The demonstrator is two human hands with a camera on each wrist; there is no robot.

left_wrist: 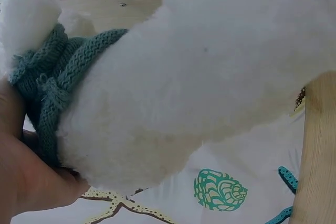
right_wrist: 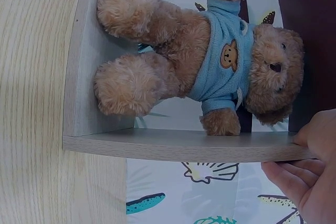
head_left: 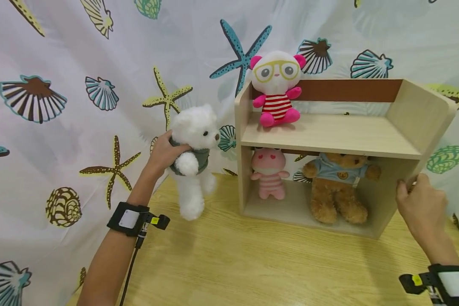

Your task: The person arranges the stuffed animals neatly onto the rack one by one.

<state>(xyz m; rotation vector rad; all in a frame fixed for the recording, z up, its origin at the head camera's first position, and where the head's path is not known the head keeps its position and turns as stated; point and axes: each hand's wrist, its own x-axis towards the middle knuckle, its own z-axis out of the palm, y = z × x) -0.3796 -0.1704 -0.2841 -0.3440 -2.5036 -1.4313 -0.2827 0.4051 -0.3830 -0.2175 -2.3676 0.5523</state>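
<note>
My left hand (head_left: 167, 151) grips a white teddy bear (head_left: 191, 195) by its upper body, left of a two-tier wooden shelf (head_left: 329, 131). The bear wears a green knitted garment (left_wrist: 79, 61), and its legs hang down above the table. At the shelf's right side panel (right_wrist: 194, 150), my right hand (head_left: 422, 208) pinches the edge between thumb and fingers. A panda plush (head_left: 277, 91) with yellow glasses sits at the left of the upper tier. Below it stand a pink striped plush (head_left: 269, 174) and a brown teddy bear (right_wrist: 184, 51) in a blue hoodie.
A light wooden table (head_left: 252, 263) lies under the shelf and reaches toward me. Behind and to the left hangs a white cloth (head_left: 61, 165) printed with shells and starfish. The shelf has a brown back strip (head_left: 352, 90) along its upper tier.
</note>
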